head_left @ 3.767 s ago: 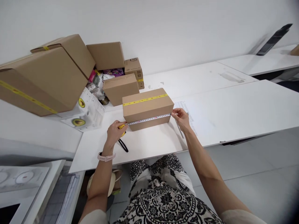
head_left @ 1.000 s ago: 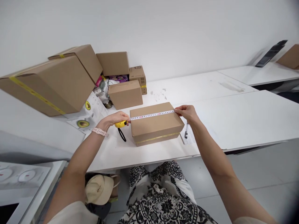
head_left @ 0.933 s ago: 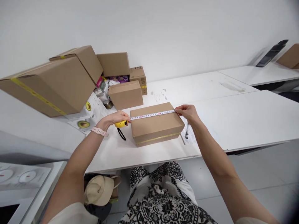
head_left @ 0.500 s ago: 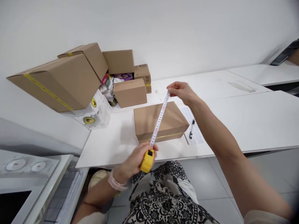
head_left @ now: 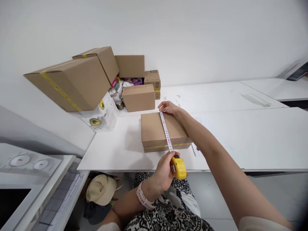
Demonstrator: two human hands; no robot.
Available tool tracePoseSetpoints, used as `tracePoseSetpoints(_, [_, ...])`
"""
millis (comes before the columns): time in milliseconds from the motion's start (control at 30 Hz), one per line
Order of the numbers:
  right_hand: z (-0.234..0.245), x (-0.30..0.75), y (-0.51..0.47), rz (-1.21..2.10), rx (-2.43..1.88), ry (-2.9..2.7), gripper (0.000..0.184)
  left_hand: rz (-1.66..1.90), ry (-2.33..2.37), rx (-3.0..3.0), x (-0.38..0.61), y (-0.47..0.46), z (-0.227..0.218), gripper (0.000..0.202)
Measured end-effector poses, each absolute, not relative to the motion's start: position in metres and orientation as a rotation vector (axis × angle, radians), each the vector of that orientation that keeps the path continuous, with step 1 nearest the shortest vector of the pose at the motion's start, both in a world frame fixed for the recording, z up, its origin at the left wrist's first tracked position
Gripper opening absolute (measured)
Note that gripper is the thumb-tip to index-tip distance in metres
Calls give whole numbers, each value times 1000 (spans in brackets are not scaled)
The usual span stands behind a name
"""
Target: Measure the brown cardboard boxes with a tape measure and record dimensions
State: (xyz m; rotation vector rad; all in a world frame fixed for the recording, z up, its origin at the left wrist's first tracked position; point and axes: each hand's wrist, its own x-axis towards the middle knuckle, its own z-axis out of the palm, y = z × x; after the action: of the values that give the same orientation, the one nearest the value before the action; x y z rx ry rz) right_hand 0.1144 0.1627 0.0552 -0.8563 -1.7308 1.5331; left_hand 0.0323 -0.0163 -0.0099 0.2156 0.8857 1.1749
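My left hand (head_left: 164,173) is closed around the yellow case of a tape measure (head_left: 179,167), just off the front of the table. From it the white blade (head_left: 166,131) runs away from me across a taped cardboard box (head_left: 154,128). At the box's far edge my right hand (head_left: 169,108) pinches the blade's end between thumb and fingers. A printed sheet (head_left: 197,150) lies to the right of the box, mostly hidden by my right forearm.
On the left, large cartons (head_left: 81,83) are stacked over white avocado-printed boxes (head_left: 101,120). Behind stands a smaller brown box (head_left: 139,98) beside bagged goods. A white appliance (head_left: 29,163) is at lower left, with a beige cap (head_left: 101,189) below the table (head_left: 115,157).
My right hand has moved left and down to the box's far edge with the blade's end. My left hand has shifted right with the case, and the tape now lies across the box.
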Motion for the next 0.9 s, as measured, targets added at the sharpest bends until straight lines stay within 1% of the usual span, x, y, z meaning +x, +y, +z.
tracePoseSetpoints(100, [48,126,152,1549,-841,-1721,37,1149,838,207,32,-20,-12,26])
tracePoseSetpoints(267, [46,123,163,1488,-906,-1731,34,1148,811,195,32,-27,-11,28])
tracePoseSetpoints(567, [42,116,181,1551,-935,-1744,33,1250,878,302,32,-22,1,53])
tracePoseSetpoints(800, [47,102,202,1537,-1028,-1817,31,1325,902,236,31,-15,2,64])
tracePoseSetpoints(900, [51,106,193,1541,-1033,-1817,28,1362,899,239,30,-11,-2,63])
